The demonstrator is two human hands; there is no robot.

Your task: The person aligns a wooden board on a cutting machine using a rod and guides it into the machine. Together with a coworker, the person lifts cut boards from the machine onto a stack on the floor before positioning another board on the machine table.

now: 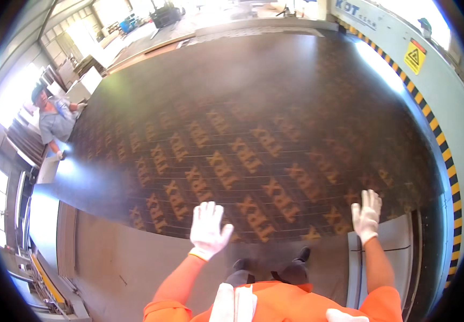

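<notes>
A large dark brown board [307,80] with a glossy surface and repeated orange printed marks fills most of the head view. My left hand [209,231], in a white glove, lies at its near edge, centre-left of my body, fingers stretched out and holding nothing. Further right, my right hand [366,212], also gloved, rests on the board near the same edge with its fingers extended. My orange-sleeved forearms come up from the bottom, and my feet show below the board's edge.
A co-worker [55,121] in grey stands at the board's far left, gloved hands by that edge. A pale machine beam [444,96] with striped hazard tape runs along the right. Pale panels [44,225] stand at lower left; a workshop floor and stacked materials lie behind.
</notes>
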